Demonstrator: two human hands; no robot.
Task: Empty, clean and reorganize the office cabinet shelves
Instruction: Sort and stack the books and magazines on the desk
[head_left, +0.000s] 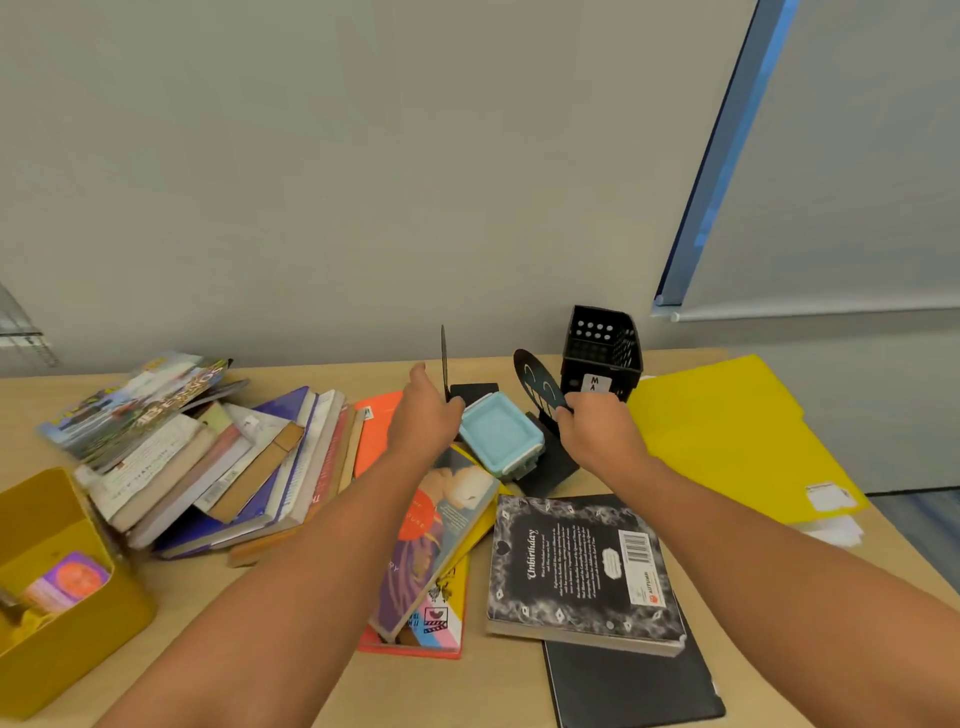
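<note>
The left hand (426, 410) is gripping one black bookend (444, 364) while the right hand (597, 431) is pinching another bookend (537, 384), its fingers (563, 413) clamped, beside a blue box (498, 434) on the table (291, 639).

A pale wooden table (519, 691) meets a plain grey wall (363, 156) beside a lowered roller blind (857, 182).

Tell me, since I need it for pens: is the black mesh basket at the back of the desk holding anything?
No, the black mesh basket shows only its bare inner walls and floor.
</note>
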